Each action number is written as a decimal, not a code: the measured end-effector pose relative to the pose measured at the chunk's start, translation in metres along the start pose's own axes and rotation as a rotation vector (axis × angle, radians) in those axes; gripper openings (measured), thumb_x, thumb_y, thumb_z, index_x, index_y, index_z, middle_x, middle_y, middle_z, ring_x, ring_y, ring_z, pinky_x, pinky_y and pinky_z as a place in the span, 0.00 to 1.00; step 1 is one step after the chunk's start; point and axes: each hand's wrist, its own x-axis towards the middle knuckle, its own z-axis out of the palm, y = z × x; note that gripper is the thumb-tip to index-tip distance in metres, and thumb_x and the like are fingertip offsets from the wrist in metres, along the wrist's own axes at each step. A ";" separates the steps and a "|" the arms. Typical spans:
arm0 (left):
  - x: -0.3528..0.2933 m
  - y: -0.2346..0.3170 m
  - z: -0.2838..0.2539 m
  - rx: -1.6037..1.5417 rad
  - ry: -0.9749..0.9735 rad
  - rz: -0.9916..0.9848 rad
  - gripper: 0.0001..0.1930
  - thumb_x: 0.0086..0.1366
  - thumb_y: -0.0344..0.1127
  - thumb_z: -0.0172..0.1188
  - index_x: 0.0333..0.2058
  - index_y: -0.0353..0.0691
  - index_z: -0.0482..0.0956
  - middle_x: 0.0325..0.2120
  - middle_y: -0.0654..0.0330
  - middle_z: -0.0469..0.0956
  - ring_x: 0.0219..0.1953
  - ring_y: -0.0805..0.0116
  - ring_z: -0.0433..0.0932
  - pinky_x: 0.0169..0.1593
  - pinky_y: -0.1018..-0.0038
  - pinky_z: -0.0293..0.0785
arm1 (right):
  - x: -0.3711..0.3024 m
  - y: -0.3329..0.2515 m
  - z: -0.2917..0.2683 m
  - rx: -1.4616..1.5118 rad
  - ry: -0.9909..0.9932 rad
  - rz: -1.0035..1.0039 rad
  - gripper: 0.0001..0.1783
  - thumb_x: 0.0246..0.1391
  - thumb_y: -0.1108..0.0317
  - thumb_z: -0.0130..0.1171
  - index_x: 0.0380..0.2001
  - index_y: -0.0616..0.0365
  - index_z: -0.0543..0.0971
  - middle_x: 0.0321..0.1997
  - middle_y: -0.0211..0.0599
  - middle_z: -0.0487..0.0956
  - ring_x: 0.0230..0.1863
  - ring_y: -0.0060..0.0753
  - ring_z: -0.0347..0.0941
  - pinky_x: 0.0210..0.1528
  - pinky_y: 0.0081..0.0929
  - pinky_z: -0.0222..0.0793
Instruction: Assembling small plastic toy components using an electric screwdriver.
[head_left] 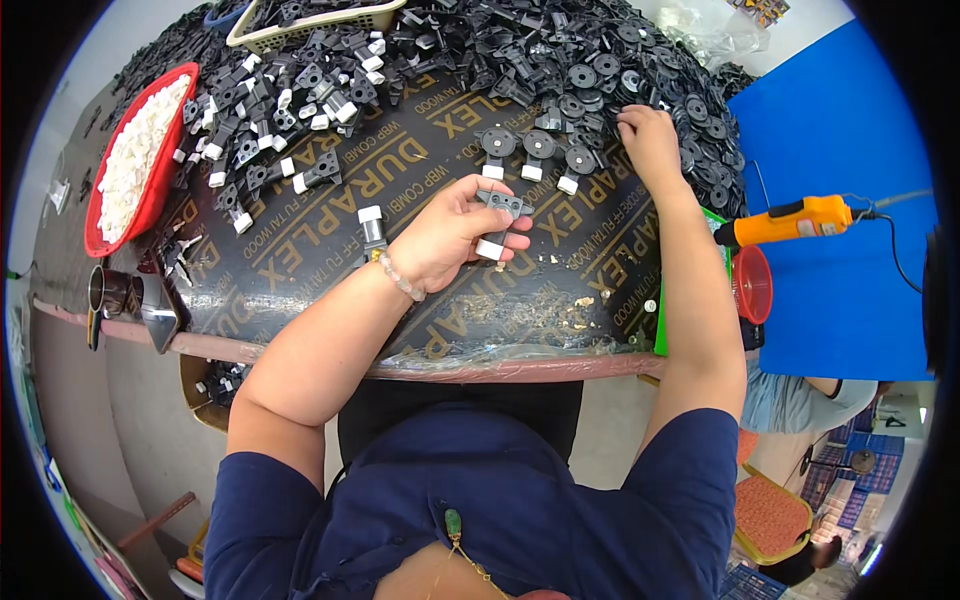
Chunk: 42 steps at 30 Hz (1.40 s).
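Observation:
In my left hand [440, 232] is a black plastic part [512, 203] with a white end cap, pinched under the thumb with the fingers beneath it. My right hand [650, 138] reaches to the edge of a pile of round black plastic pieces [697, 128]. Its fingers are curled, and whatever they grip is hidden among the pieces. Between the hands and the pile, three black disc-headed parts [539, 147] with white ends lie in a row. Beside my left wrist is another black part with a white cap [370, 216].
At the left stands a red basket [190, 92] of small white caps, near many white-capped black parts [318, 107]. A beige basket [300, 32] sits at the back. An orange electric screwdriver [800, 220] hangs at the right, over a green tray [662, 325] and a red bowl [752, 284].

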 end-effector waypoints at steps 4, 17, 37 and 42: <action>-0.001 0.000 0.000 -0.015 0.010 0.014 0.15 0.69 0.27 0.57 0.53 0.38 0.68 0.47 0.45 0.80 0.43 0.60 0.84 0.42 0.69 0.82 | -0.018 -0.011 -0.030 0.476 -0.075 0.371 0.08 0.56 0.69 0.63 0.37 0.57 0.87 0.36 0.35 0.85 0.35 0.35 0.79 0.43 0.29 0.75; 0.003 -0.002 0.003 0.002 0.009 -0.026 0.16 0.70 0.28 0.59 0.53 0.39 0.67 0.45 0.48 0.80 0.42 0.63 0.85 0.42 0.71 0.84 | -0.103 -0.069 -0.074 0.581 -0.533 0.263 0.23 0.50 0.83 0.57 0.52 0.60 0.81 0.44 0.39 0.81 0.37 0.35 0.78 0.45 0.29 0.75; 0.006 -0.005 -0.002 -0.121 0.037 0.061 0.17 0.73 0.32 0.42 0.58 0.33 0.66 0.51 0.43 0.77 0.50 0.55 0.81 0.53 0.61 0.80 | -0.078 -0.122 -0.100 0.503 -0.381 0.004 0.25 0.44 0.70 0.71 0.48 0.60 0.79 0.43 0.37 0.77 0.41 0.36 0.75 0.46 0.30 0.73; 0.006 -0.005 -0.005 -0.179 0.034 0.046 0.15 0.73 0.32 0.42 0.55 0.36 0.67 0.47 0.48 0.78 0.47 0.58 0.82 0.47 0.62 0.80 | -0.047 -0.156 -0.101 0.578 -0.324 -0.111 0.26 0.45 0.68 0.71 0.51 0.60 0.79 0.47 0.39 0.77 0.47 0.40 0.75 0.51 0.32 0.71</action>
